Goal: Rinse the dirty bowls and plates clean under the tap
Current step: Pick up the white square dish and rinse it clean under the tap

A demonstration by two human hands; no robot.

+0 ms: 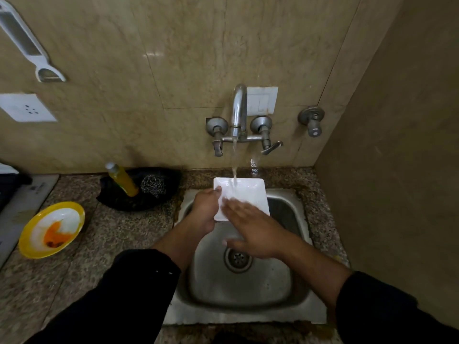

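A square white plate [248, 192] is held over the steel sink [280, 301], under the running tap [239, 112]. Water falls onto the plate's far part. My left hand [205, 209] grips the plate's left edge, thumb on top at the rim. My right hand [253, 229] lies flat on the plate's near surface with fingers straight and spread. A yellow-rimmed bowl [51, 229] with orange food residue sits on the counter at the left.
A yellow soap bottle [123, 180] and a steel scrubber [152, 186] rest on a black cloth behind the sink's left corner. The granite counter [116, 234] surrounds the sink. A wall stands close on the right. A separate valve [312, 121] sticks out of the tiles.
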